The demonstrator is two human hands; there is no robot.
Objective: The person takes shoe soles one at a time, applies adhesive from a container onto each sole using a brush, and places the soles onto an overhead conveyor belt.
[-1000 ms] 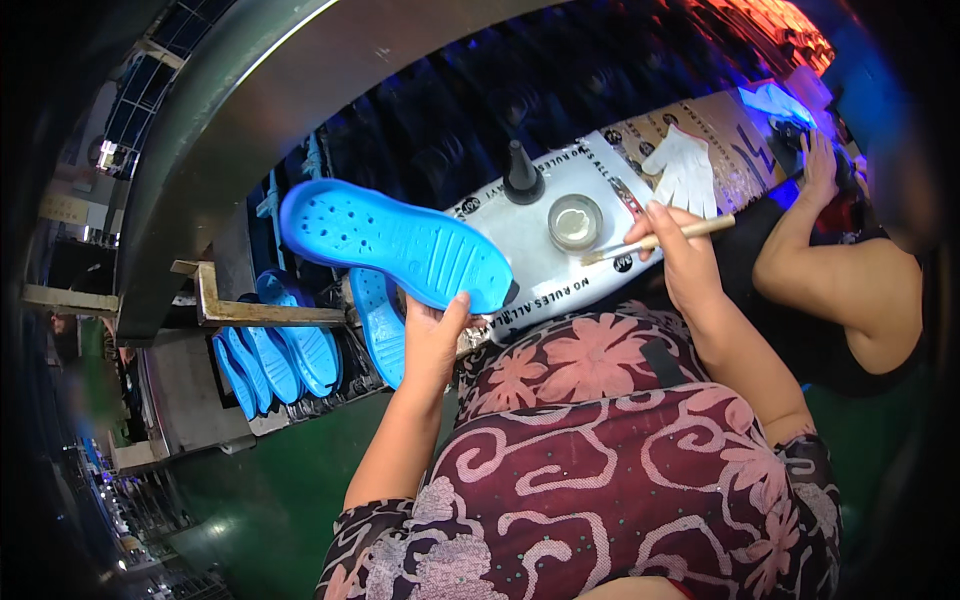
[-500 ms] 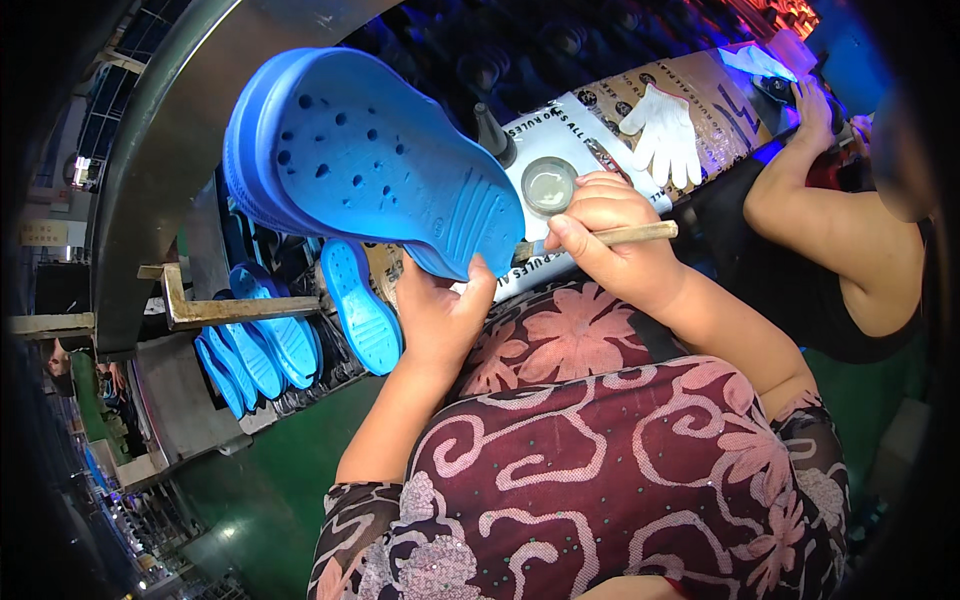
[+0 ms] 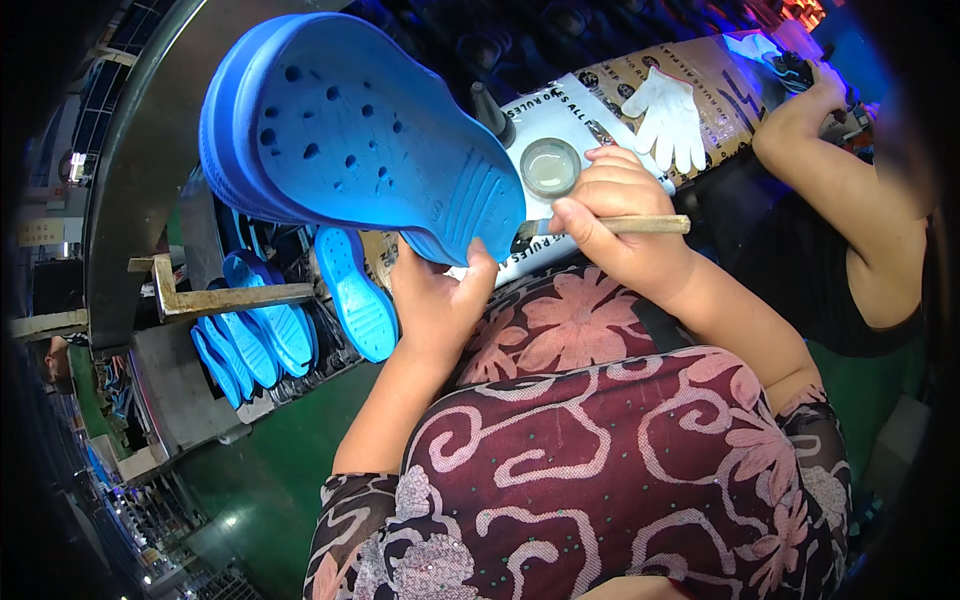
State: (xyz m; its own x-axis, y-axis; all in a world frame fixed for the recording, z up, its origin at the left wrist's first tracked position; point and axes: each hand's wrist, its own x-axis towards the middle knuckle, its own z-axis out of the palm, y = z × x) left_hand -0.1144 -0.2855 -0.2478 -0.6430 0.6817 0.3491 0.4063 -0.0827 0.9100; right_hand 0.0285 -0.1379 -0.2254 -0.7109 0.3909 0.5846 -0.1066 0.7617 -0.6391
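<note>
A large blue shoe sole (image 3: 370, 140) with small holes toward its wide end fills the upper left, tilted up and away from me. Closed round its narrow end is my left hand (image 3: 440, 300), the thumb on the near edge and the fingers underneath. My right hand (image 3: 622, 225) pinches a brush (image 3: 655, 225) by its pale wooden handle. The brush tip is at the narrow end's right edge; I cannot tell whether it touches. Just beyond my right hand sits a small round dish (image 3: 549, 168) of cloudy liquid.
Several blue soles (image 3: 355, 295) lie to the left, near a wooden bracket (image 3: 225, 303). A dark cone-shaped object (image 3: 490, 115) stands by the dish. A white glove (image 3: 670, 118) lies on taped brown cardboard (image 3: 728, 85). At right is a co-worker's arm (image 3: 830, 165).
The sole has shifted slightly up and left, its wide end rising. My right hand and the brush have moved a little right, the brush still near the sole's edge.
</note>
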